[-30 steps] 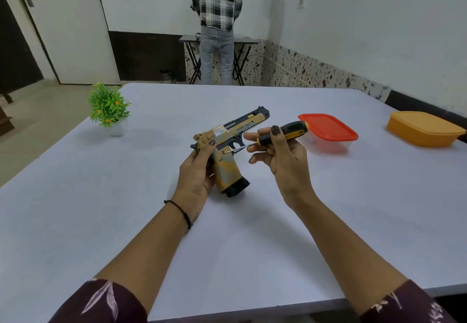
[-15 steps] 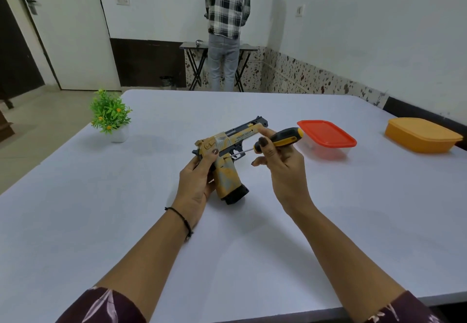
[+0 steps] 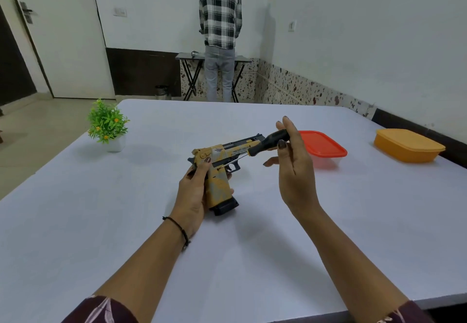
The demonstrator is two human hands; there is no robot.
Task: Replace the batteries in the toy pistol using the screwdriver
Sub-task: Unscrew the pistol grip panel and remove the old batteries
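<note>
One toy pistol [image 3: 219,187] is gripped by the left hand [image 3: 192,193]. The screwdriver [image 3: 265,144], tip toward 8 o'clock, is pinched by the right hand [image 3: 295,171]

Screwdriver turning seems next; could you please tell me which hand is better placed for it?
Right. The right hand pinches the screwdriver by its handle, tip against the toy pistol, while the left hand is taken up with its grip on the pistol.

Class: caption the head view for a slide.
Left hand grips the toy pistol while the right hand pinches a screwdriver, its tip at the pistol's side.
</note>
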